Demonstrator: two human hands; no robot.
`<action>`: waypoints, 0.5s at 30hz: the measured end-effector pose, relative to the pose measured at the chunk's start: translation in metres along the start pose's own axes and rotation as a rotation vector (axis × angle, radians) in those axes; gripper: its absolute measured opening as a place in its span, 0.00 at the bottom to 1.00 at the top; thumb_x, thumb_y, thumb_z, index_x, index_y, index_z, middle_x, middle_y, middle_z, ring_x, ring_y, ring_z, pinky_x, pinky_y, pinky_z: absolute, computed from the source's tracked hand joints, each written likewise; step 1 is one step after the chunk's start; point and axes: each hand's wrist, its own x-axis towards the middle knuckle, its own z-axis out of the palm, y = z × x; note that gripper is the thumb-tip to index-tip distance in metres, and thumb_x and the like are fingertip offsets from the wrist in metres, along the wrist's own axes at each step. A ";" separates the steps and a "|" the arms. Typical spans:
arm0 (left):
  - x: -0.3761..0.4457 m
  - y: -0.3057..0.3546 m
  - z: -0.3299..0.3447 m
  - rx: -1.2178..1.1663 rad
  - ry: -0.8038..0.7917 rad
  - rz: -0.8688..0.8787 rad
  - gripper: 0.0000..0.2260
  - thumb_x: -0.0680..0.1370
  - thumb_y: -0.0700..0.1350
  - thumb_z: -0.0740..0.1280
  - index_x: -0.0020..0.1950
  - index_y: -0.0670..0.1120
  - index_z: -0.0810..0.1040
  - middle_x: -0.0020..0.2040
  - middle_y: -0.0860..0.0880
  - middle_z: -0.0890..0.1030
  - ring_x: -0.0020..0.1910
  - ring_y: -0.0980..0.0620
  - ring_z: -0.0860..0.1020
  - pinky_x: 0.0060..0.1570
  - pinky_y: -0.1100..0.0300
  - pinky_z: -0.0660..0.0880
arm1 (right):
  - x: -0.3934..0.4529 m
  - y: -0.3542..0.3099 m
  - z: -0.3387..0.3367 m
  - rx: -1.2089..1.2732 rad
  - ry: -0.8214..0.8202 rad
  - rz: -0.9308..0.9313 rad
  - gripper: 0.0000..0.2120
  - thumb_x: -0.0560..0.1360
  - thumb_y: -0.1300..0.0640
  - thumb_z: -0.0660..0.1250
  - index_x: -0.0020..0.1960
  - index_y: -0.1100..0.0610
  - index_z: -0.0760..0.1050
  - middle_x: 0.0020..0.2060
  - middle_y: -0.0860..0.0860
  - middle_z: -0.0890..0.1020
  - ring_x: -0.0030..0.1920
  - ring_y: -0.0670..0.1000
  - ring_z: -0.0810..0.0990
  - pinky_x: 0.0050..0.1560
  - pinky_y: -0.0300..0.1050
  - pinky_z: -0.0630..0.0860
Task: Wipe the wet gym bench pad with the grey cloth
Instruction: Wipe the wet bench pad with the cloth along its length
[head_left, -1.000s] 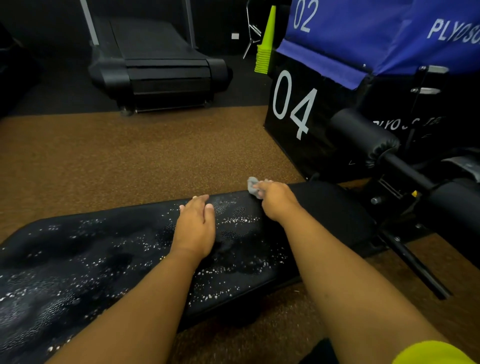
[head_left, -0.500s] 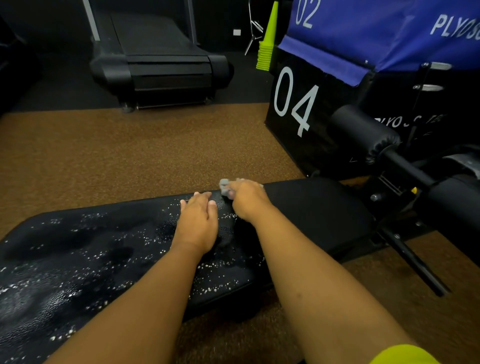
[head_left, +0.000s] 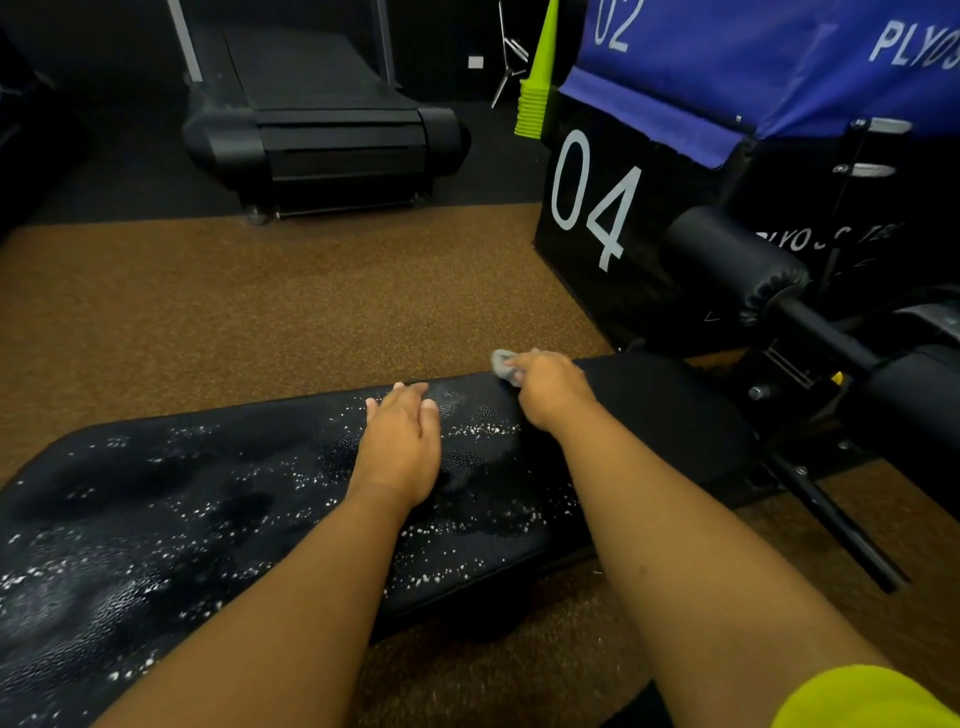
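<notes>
The right hand (head_left: 550, 392) has slid back toward the right along the far edge of the bench pad (head_left: 218, 499); half a second ago it was almost touching the left hand, and now there is a gap between the two. It sits about where it was one second ago. The left hand (head_left: 400, 447) has stayed in the same spot.

The right hand's fingers are curled around the grey cloth (head_left: 505, 364), which is bunched into a small wad and pokes out past the fingertips, right at the far edge of the pad. The left hand lies flat on the pad with its fingers straight and close together, holding nothing.

The pad is black and runs from the lower left to the right. White drops of water cover it on the left and around both hands. The part to the right of the right hand looks dry and dull.

Past the far edge is a wide stretch of brown floor (head_left: 270, 301). On the right, close to the pad's end, stand a black box (head_left: 597, 208) marked 04 and a black foam roller (head_left: 737, 260) on a metal bar. A treadmill (head_left: 322, 130) and stacked green cones (head_left: 535, 88) are well away at the back.
</notes>
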 end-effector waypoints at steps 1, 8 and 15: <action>0.000 0.000 0.001 0.001 -0.001 0.000 0.19 0.83 0.45 0.51 0.71 0.41 0.67 0.73 0.42 0.67 0.76 0.49 0.57 0.76 0.57 0.44 | 0.001 0.001 0.001 -0.063 0.035 0.035 0.15 0.76 0.65 0.59 0.55 0.48 0.73 0.63 0.54 0.74 0.65 0.57 0.71 0.58 0.51 0.73; 0.001 0.001 0.002 0.035 -0.002 0.013 0.19 0.83 0.45 0.51 0.71 0.40 0.67 0.72 0.42 0.68 0.76 0.50 0.58 0.76 0.56 0.44 | -0.017 0.000 0.016 0.269 -0.047 -0.278 0.20 0.80 0.67 0.56 0.70 0.54 0.69 0.74 0.52 0.63 0.76 0.51 0.55 0.73 0.36 0.45; 0.001 0.001 0.002 0.044 -0.002 0.007 0.19 0.83 0.45 0.51 0.70 0.40 0.68 0.71 0.41 0.69 0.75 0.48 0.59 0.76 0.54 0.45 | -0.026 0.009 0.016 0.320 0.082 -0.055 0.20 0.81 0.64 0.56 0.71 0.54 0.68 0.75 0.52 0.61 0.76 0.51 0.54 0.75 0.41 0.48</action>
